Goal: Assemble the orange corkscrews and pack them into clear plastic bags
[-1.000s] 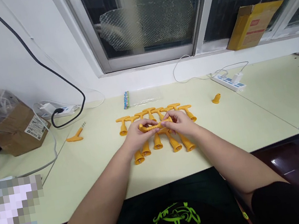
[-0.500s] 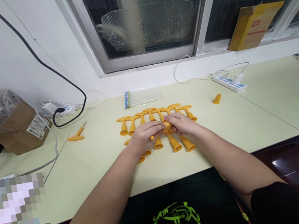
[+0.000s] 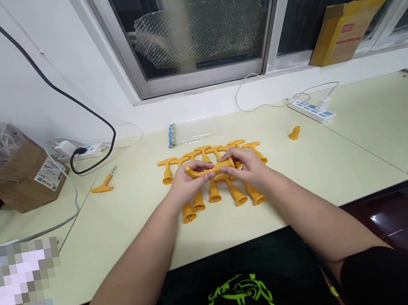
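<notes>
Between my two hands lies a yellow T-handled corkscrew (image 3: 216, 168), held sideways above the table. My left hand (image 3: 188, 182) is closed round its handle end at the left. On the flared sleeve end, at the right, the fingers of my right hand (image 3: 246, 165) are closed. Several similar yellow pieces (image 3: 214, 191) lie below and behind my hands in two rows, some partly hidden by them. Off to the left rests a yellow T-handle with a bare metal spiral (image 3: 103, 185). A loose yellow sleeve (image 3: 295, 133) is at the right.
A clear plastic bag (image 3: 196, 130) with a colourful edge lies behind the rows. Power strips (image 3: 312, 110) with cables are near the wall. An open cardboard box (image 3: 30, 175) stands at the left, and a yellow box (image 3: 347, 32) leans on the window.
The held corkscrew has come into clearer view, turned sideways between my hands. My fingers have shifted along it, and my left hand has opened slightly round the handle.
</notes>
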`<control>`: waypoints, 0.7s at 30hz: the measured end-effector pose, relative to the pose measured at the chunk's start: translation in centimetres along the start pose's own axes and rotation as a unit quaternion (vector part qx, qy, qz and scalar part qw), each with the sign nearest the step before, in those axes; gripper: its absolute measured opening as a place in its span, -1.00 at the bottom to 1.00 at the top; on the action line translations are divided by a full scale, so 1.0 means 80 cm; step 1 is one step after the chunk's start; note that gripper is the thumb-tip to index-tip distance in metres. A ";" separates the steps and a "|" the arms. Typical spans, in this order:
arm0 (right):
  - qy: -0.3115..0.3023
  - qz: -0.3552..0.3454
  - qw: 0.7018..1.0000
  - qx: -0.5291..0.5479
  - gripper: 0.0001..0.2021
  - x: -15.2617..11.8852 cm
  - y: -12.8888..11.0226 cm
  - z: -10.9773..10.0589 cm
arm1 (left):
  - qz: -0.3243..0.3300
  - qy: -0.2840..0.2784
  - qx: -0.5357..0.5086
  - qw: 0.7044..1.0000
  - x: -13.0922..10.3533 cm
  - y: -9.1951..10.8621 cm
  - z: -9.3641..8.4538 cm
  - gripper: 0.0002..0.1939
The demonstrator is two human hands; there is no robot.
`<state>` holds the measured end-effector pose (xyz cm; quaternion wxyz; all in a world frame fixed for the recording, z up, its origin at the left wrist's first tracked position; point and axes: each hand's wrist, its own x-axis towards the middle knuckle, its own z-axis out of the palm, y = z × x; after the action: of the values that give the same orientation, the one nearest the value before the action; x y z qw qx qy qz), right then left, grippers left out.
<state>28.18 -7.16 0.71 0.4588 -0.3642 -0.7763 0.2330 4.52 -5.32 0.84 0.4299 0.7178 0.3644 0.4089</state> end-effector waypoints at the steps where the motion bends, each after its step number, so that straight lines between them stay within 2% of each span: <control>1: -0.003 0.016 1.000 0.001 -0.71 -0.001 0.000 0.000 | 0.013 0.003 0.006 1.000 0.000 0.000 0.000 -0.64; 9: 0.002 0.108 0.991 0.084 -0.67 -0.001 -0.007 0.007 | 0.138 0.021 0.078 0.987 -0.005 0.009 -0.004 -0.79; 13: -0.025 0.211 0.961 0.178 -0.60 0.006 -0.017 0.010 | 0.220 0.010 0.138 0.966 -0.005 0.007 -0.004 -0.83; 16: -0.040 0.268 0.933 0.236 -0.55 0.009 -0.019 0.012 | 0.255 0.001 0.165 0.953 -0.005 0.005 -0.001 -0.85; 18: -0.037 0.265 0.931 0.247 -0.54 0.009 -0.014 0.013 | 0.265 0.003 0.170 0.949 -0.005 0.004 0.002 -0.85; 21: -0.024 0.219 0.951 0.218 -0.56 0.007 -0.002 0.016 | 0.263 0.012 0.173 0.949 -0.003 0.003 0.003 -0.87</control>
<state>26.81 -6.85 0.48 0.4457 -0.4107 -0.6186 0.5001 4.69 -5.72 0.87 0.1718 0.8465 0.2331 0.4467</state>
